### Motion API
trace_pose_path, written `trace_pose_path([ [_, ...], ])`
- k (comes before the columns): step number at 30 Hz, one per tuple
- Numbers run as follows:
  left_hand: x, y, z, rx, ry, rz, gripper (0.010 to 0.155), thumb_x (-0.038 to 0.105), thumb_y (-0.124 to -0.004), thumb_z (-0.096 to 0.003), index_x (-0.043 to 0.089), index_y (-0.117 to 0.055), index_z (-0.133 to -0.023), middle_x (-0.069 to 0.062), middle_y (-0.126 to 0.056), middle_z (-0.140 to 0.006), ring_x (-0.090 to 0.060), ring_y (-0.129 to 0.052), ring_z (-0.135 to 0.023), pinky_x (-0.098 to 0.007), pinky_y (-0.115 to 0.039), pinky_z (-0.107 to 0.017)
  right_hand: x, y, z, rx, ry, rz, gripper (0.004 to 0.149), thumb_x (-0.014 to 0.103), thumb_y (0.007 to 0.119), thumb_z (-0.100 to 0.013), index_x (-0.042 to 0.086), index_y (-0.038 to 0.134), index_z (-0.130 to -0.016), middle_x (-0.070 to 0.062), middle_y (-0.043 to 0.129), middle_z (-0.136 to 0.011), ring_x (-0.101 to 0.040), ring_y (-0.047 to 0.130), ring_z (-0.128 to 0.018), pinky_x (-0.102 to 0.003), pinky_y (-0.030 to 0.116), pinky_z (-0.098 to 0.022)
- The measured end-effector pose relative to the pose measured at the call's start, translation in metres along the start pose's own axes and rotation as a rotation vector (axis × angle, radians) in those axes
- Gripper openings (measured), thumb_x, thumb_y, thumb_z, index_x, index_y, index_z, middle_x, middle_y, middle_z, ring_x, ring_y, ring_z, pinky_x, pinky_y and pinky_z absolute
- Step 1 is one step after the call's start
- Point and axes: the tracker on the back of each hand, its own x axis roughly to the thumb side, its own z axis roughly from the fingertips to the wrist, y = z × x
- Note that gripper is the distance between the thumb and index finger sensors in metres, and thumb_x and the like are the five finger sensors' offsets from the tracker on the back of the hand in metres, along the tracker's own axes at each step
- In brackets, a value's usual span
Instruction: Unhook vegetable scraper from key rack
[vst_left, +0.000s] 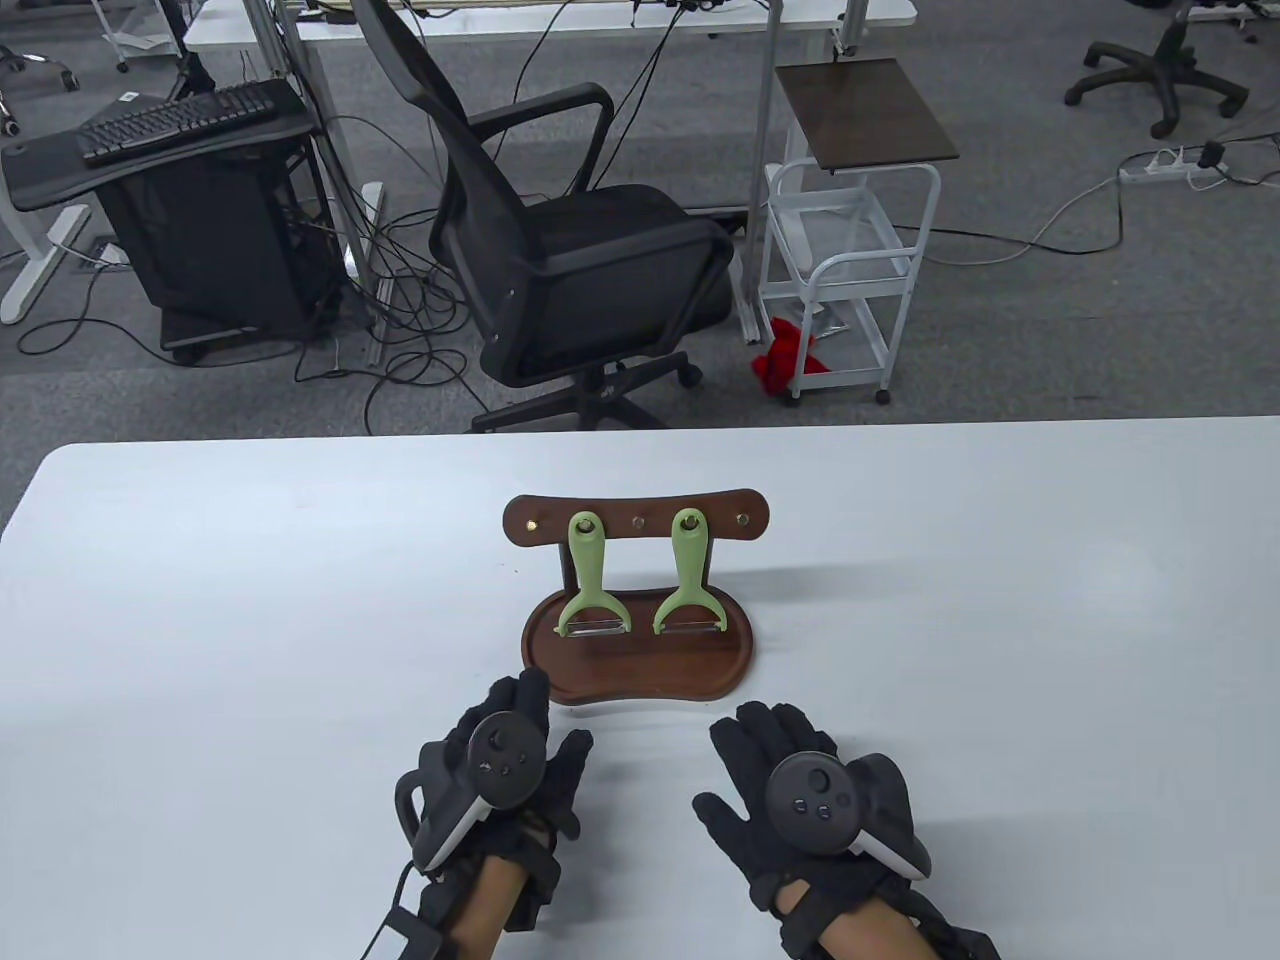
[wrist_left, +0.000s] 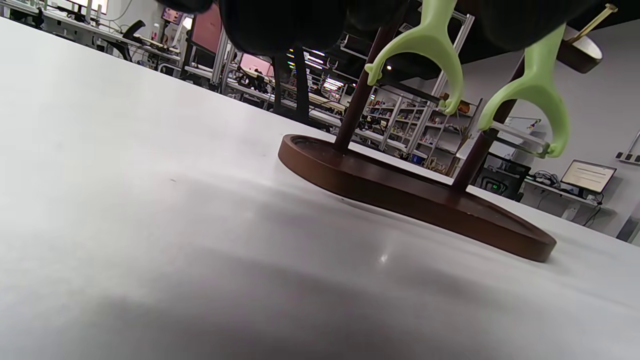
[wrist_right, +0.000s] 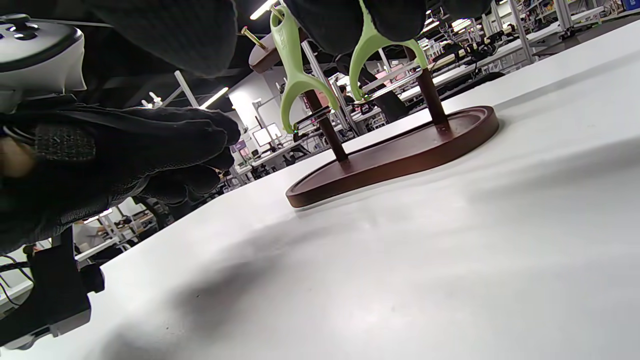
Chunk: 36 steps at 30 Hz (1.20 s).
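Observation:
A dark wooden key rack (vst_left: 636, 518) stands on its wooden base tray (vst_left: 640, 680) at the table's middle. Two light-green vegetable scrapers hang from its hooks, one on the left (vst_left: 590, 580) and one on the right (vst_left: 688, 575), blades just above the tray. My left hand (vst_left: 550, 725) lies flat and empty on the table just before the tray's left front. My right hand (vst_left: 745, 760) lies flat and empty before the tray's right front. Both scrapers show in the left wrist view (wrist_left: 430, 45) and the right wrist view (wrist_right: 295, 85), under my fingers (wrist_right: 350, 20).
The white table (vst_left: 200, 600) spreads wide on both sides of the rack. Beyond its far edge stand a black office chair (vst_left: 570, 270) and a white trolley (vst_left: 850, 260). My left hand shows in the right wrist view (wrist_right: 125, 150).

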Motion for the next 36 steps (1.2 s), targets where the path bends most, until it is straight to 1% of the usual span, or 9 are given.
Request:
trace_pose_path([
  [3, 0.002, -0.001, 0.002, 0.038, 0.011, 0.019, 0.074, 0.054, -0.073, -0.0530, 0.018, -0.044, -0.112, -0.018, -0.052, -0.110, -0.045, -0.067, -0.091, -0.066, -0.053, -0.065, -0.003, 0.000, 0.000, -0.002, 0.010, -0.039, 0.071, 0.046, 0.072, -0.050, 0.004, 0.052, -0.104, -0.030, 0.043, -0.110, -0.063, 0.037, -0.093, -0.077, 0.036, -0.060],
  [11, 0.003, -0.010, 0.004, 0.045, 0.031, -0.042, 0.073, 0.054, -0.073, -0.0526, 0.019, -0.047, -0.111, -0.017, -0.056, -0.108, -0.042, -0.072, -0.088, -0.065, -0.056, -0.064, -0.006, 0.000, 0.000, -0.002, 0.012, -0.051, 0.071, 0.046, 0.072, -0.050, 0.004, 0.053, -0.103, -0.030, 0.043, -0.110, -0.062, 0.037, -0.093, -0.077, 0.035, -0.060],
  [16, 0.002, -0.006, 0.004, 0.063, 0.048, -0.025, 0.072, 0.054, -0.073, -0.0525, 0.019, -0.048, -0.111, -0.017, -0.058, -0.108, -0.042, -0.073, -0.087, -0.065, -0.057, -0.064, -0.005, 0.002, 0.000, 0.004, 0.010, -0.053, 0.071, 0.046, 0.072, -0.050, 0.004, 0.053, -0.103, -0.030, 0.044, -0.110, -0.062, 0.037, -0.093, -0.077, 0.035, -0.060],
  [22, -0.006, 0.001, 0.001, 0.125, 0.085, 0.064, 0.071, 0.054, -0.074, -0.0519, 0.019, -0.052, -0.109, -0.015, -0.064, -0.104, -0.036, -0.081, -0.078, -0.062, -0.062, -0.060, 0.000, 0.004, -0.002, 0.011, -0.003, -0.046, 0.071, 0.046, 0.072, -0.050, 0.003, 0.054, -0.103, -0.031, 0.044, -0.110, -0.063, 0.038, -0.092, -0.077, 0.036, -0.059],
  [24, -0.007, 0.007, -0.002, 0.154, 0.096, 0.093, 0.070, 0.054, -0.076, -0.0517, 0.019, -0.054, -0.108, -0.014, -0.068, -0.101, -0.034, -0.083, -0.074, -0.061, -0.064, -0.059, 0.003, 0.004, -0.002, 0.008, -0.014, -0.043, 0.071, 0.046, 0.072, -0.050, 0.003, 0.054, -0.103, -0.031, 0.044, -0.109, -0.063, 0.038, -0.092, -0.077, 0.036, -0.059],
  [28, -0.007, 0.017, -0.012, 0.191, 0.115, 0.086, 0.068, 0.054, -0.077, -0.0510, 0.018, -0.059, -0.107, -0.013, -0.074, -0.096, -0.031, -0.087, -0.067, -0.059, -0.068, -0.056, 0.005, 0.005, -0.002, 0.013, -0.022, -0.038, 0.070, 0.046, 0.072, -0.050, 0.003, 0.054, -0.103, -0.031, 0.045, -0.109, -0.063, 0.038, -0.092, -0.077, 0.036, -0.059],
  [31, -0.004, 0.023, -0.022, 0.199, 0.131, 0.075, 0.066, 0.054, -0.078, -0.0506, 0.018, -0.063, -0.104, -0.012, -0.078, -0.091, -0.029, -0.089, -0.061, -0.058, -0.070, -0.053, 0.004, 0.005, -0.002, 0.018, -0.020, -0.044, 0.070, 0.046, 0.072, -0.050, 0.003, 0.054, -0.103, -0.031, 0.045, -0.109, -0.063, 0.038, -0.092, -0.077, 0.036, -0.059],
  [34, -0.001, 0.029, -0.033, 0.208, 0.148, 0.117, 0.062, 0.054, -0.080, -0.0497, 0.019, -0.070, -0.099, -0.009, -0.084, -0.083, -0.025, -0.092, -0.051, -0.055, -0.074, -0.047, 0.004, 0.004, -0.002, 0.019, -0.018, -0.044, 0.070, 0.046, 0.072, -0.050, 0.003, 0.054, -0.103, -0.031, 0.045, -0.109, -0.063, 0.039, -0.092, -0.077, 0.036, -0.059],
  [36, 0.001, 0.033, -0.040, 0.205, 0.159, 0.125, 0.061, 0.054, -0.081, -0.0494, 0.019, -0.072, -0.098, -0.009, -0.086, -0.079, -0.024, -0.092, -0.047, -0.054, -0.075, -0.045, 0.004, 0.004, -0.002, 0.020, -0.017, -0.045, 0.070, 0.046, 0.072, -0.050, 0.003, 0.054, -0.103, -0.031, 0.045, -0.109, -0.063, 0.039, -0.092, -0.077, 0.036, -0.059],
])
